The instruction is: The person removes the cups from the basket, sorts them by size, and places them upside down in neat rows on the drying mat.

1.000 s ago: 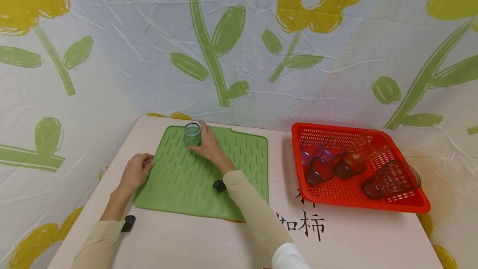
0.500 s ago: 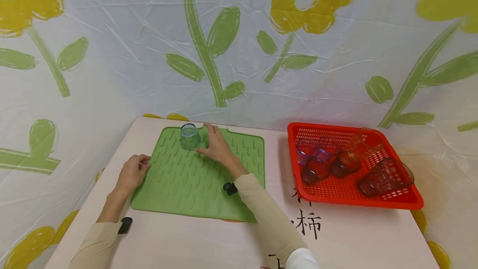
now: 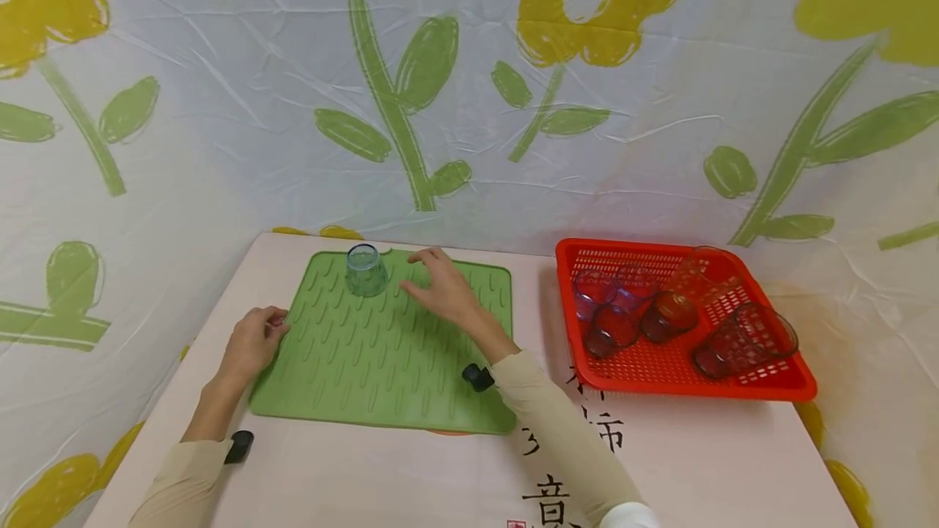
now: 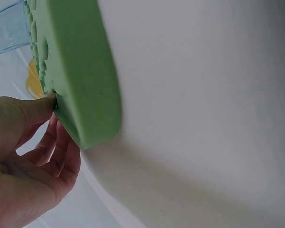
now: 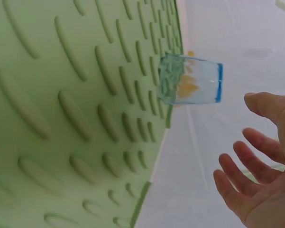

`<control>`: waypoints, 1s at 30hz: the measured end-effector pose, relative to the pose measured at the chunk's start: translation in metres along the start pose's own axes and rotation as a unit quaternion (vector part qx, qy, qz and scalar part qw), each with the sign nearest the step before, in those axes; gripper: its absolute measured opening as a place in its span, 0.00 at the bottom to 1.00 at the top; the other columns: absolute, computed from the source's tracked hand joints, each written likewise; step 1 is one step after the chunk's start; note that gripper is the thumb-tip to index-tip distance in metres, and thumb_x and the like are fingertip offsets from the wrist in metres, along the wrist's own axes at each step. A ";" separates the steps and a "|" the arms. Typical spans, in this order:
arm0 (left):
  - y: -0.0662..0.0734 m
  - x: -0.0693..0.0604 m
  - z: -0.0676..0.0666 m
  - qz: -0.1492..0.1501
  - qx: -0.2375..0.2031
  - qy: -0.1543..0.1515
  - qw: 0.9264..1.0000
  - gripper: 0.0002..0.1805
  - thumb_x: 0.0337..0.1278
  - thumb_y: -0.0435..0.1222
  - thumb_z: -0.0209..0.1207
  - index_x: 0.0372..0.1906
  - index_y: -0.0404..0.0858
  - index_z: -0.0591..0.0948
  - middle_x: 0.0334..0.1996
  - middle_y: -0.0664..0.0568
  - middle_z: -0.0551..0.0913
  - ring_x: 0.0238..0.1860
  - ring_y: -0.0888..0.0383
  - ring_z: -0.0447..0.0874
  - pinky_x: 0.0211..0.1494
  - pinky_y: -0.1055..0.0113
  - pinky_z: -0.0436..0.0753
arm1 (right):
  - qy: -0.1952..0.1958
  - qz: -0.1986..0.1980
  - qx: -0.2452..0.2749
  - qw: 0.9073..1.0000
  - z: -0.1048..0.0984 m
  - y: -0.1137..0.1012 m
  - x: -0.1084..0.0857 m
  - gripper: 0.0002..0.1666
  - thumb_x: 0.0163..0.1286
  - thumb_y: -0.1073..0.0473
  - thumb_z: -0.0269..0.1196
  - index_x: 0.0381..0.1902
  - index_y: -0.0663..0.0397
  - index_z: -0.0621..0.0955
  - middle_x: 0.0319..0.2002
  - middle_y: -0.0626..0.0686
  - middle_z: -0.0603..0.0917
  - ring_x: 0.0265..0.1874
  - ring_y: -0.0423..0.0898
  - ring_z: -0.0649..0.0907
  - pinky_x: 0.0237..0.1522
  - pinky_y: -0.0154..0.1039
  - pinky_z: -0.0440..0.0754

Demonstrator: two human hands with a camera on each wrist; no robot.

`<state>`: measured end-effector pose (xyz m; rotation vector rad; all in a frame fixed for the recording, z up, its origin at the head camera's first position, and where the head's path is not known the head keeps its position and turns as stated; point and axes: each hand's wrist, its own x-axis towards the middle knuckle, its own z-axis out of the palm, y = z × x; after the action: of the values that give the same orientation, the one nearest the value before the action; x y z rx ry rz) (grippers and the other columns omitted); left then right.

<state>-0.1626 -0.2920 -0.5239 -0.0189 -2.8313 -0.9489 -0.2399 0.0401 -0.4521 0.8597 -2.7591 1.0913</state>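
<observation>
A light blue glass [image 3: 366,270] stands upright, rim up, near the back left of the green ridged mat [image 3: 352,365]. To its right, the right hand [image 3: 449,292] hovers over the mat with thumb and fingers spread, apart from the glass. The right wrist view shows the gap between the glass [image 5: 189,80] and the open right hand [image 5: 263,166]. At the mat's left edge, the left hand [image 3: 253,342] has its thumb and fingers together; in the left wrist view this hand [image 4: 33,152] pinches the rim of the mat [image 4: 87,71].
On the right of the pale table [image 3: 352,479] stands a red perforated basket [image 3: 682,388] holding several tinted glasses, some tilted. A white cloth with yellow flowers [image 3: 293,104] hangs behind. Black characters mark the table in front of the basket.
The right hand has let go of the glass and moved to the right, its fingers spreading. The glass stays on the mat, and the left hand remains at the mat's edge. The head view has shifted slightly.
</observation>
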 end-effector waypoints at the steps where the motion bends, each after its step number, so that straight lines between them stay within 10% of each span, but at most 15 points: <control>1: 0.000 0.000 0.000 0.000 -0.001 0.000 1.000 0.12 0.67 0.23 0.60 0.51 0.19 0.80 0.38 0.33 0.79 0.37 0.42 0.78 0.38 0.57 0.76 | 0.003 -0.004 -0.002 1.000 -0.003 0.000 -0.002 0.25 0.74 0.54 0.67 0.63 0.61 0.78 0.61 0.58 0.78 0.60 0.53 0.79 0.60 0.49 0.79; 30: -0.001 -0.001 0.001 0.004 0.000 -0.003 1.000 0.13 0.68 0.24 0.60 0.52 0.18 0.78 0.38 0.33 0.79 0.38 0.42 0.79 0.37 0.56 0.77 | 0.099 -0.035 -0.037 0.994 -0.100 0.015 -0.069 0.23 0.68 0.57 0.73 0.55 0.64 0.82 0.53 0.60 0.85 0.54 0.55 0.84 0.59 0.51 0.81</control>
<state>-0.1622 -0.2925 -0.5256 -0.0320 -2.8353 -0.9485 -0.2049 0.1463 -0.4035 0.7854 -2.5703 0.9961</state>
